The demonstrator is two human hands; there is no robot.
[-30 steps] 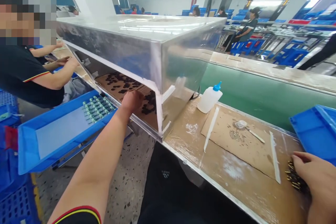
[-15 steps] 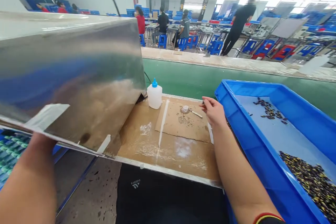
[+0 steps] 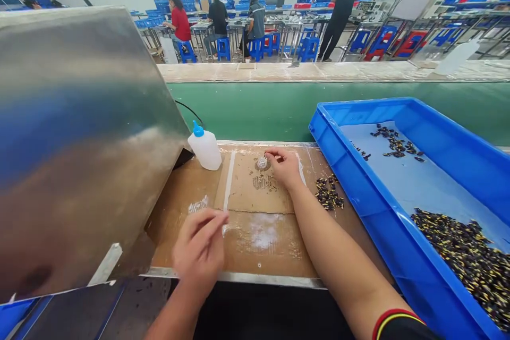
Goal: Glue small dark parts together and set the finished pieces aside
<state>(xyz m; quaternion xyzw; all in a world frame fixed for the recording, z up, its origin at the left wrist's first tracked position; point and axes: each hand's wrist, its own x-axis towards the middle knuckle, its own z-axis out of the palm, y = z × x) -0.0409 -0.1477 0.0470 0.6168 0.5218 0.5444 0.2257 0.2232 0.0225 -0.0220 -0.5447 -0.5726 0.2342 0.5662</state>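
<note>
My right hand [image 3: 285, 168] pinches something small and dark, too small to name, beside a whitish lump [image 3: 262, 162] on the cardboard sheet [image 3: 247, 199]. Nearer to me, over the front left of the brown board [image 3: 243, 255], is my left hand [image 3: 201, 244], its fingers bent and pressed together; whether they hold anything is hidden. A white bottle with a blue nozzle [image 3: 206, 150] stands at the sheet's left. Small black and yellow parts [image 3: 329, 193] lie in a pile right of my right forearm.
A large blue tray [image 3: 370, 191] holding many black and yellow parts borders the board on the right. A shiny metal box [image 3: 87, 143] rises on the left. Behind are a green belt [image 3: 255, 109] and several people at far tables.
My left hand has come out from behind the metal box to over the board. My right hand has moved left to the whitish lump. The view has turned, showing the pile of parts.
</note>
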